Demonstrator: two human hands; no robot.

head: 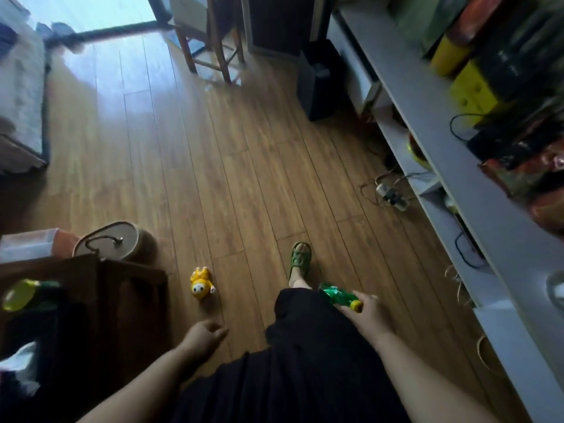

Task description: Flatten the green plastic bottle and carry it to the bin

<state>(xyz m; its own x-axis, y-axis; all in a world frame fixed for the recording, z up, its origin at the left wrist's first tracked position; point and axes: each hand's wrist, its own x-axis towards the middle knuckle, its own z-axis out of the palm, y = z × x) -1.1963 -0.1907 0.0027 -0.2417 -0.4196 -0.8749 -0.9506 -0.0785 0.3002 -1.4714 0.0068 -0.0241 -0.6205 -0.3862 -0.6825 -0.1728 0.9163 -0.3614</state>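
A green plastic bottle (335, 293) with a yellow cap is held in my right hand (366, 314), which grips it near the cap end at the lower right of the head view. The bottle points up and left over my dark skirt and looks crumpled. My left hand (203, 332) hangs lower centre with loosely curled fingers and holds nothing. A dark bin (317, 87) stands on the floor far ahead, next to the white shelf unit.
Wooden floor stretches ahead. A yellow toy (201, 283) lies on it near my foot in a green slipper (300, 259). A power strip with cables (392, 195) lies by the white shelf (457, 166) on the right. A wooden chair (210, 35) stands ahead; a brown table (91, 285) is at left.
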